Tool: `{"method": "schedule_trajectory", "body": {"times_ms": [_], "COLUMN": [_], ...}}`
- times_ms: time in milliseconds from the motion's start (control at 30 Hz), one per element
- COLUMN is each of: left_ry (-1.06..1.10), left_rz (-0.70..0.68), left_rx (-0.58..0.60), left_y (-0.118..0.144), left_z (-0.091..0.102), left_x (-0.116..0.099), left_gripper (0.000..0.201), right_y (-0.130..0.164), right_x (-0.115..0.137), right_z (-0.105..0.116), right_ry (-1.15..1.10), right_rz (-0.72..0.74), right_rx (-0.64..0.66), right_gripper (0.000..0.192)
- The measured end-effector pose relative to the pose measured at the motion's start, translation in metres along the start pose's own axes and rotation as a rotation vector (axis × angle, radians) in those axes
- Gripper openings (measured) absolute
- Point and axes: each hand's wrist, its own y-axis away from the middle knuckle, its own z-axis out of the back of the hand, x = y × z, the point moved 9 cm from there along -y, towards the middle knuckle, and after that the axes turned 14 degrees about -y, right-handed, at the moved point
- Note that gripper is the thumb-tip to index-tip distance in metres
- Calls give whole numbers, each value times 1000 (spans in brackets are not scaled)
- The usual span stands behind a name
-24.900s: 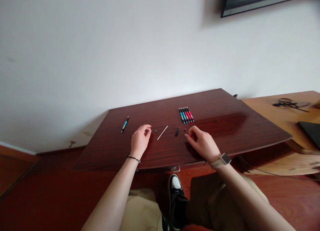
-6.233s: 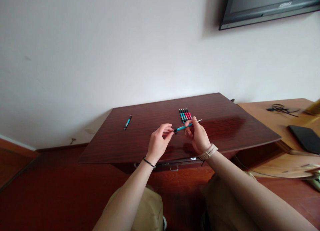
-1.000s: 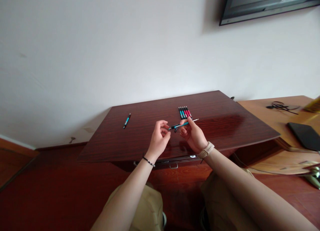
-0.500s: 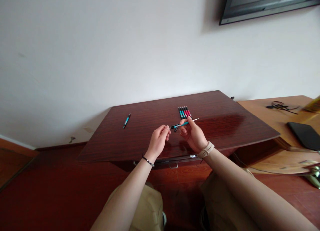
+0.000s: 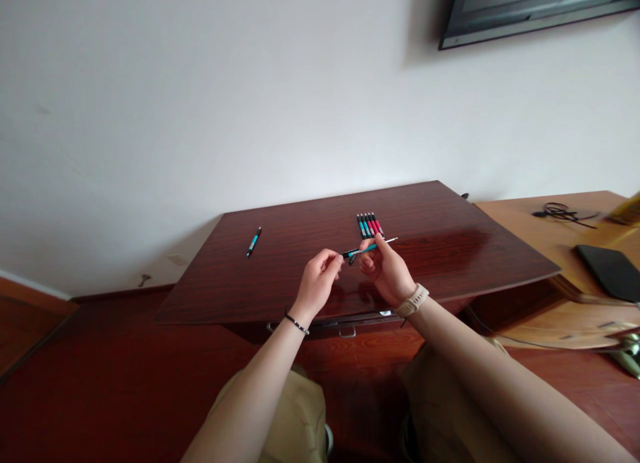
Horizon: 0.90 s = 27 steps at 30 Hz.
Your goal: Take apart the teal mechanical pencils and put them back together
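In the head view, my left hand (image 5: 321, 271) pinches the black left end of a teal-and-black pen (image 5: 354, 253) between thumb and fingertips. The pen spans the gap to my right hand (image 5: 387, 266), whose fingers are closed on its teal part. A thin, pale, pointed piece sticks out to the right beyond that thumb; whether it belongs to the same pen I cannot tell. Just beyond my right hand, a row of teal and red pens (image 5: 369, 224) lies side by side. Farther left lies a single teal-and-black pen (image 5: 253, 241). Another dark piece shows partly beneath the held pen.
The dark wooden table (image 5: 290, 283) stands against a white wall. To its right is a lighter wooden cabinet (image 5: 520, 216) with a black cable (image 5: 563, 213) and a flat black device (image 5: 607, 271). A television (image 5: 540, 13) hangs above.
My left hand has shifted slightly right along the pen, closer to my right hand, and its fingers bend a little differently. My right hand stays in place.
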Motion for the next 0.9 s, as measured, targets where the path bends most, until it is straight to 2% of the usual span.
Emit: {"method": "schedule_trajectory", "body": {"times_ms": [200,267,333,400,433,567,667,900], "left_ry": [36,19,-1,-10,-12,-8,38,64], "left_rz": [30,-4,-55,-90,-95,-38,15,44], "left_rx": [5,-11,-76,-134,-141,-41,29,44], "left_y": [-1,-1,0,0,0,-1,0,1], "left_z": [0,1,6,11,12,3,-2,-3], "left_x": [3,0,-4,-6,-6,-2,-1,1], "left_gripper": [36,28,16,38,42,17,29,44], "right_y": [-1,-1,-1,0,0,0,1,0], "right_x": [-1,0,0,1,1,1,0,-1], "right_z": [0,0,0,0,0,-1,-1,0], "right_ry": [-18,-17,-11,-3,0,-8,-4,33], "right_rz": [2,3,4,5,5,7,5,4], "right_rx": [9,7,1,-2,-3,11,14,18], "right_gripper": [54,54,54,54,54,54,53,54]}}
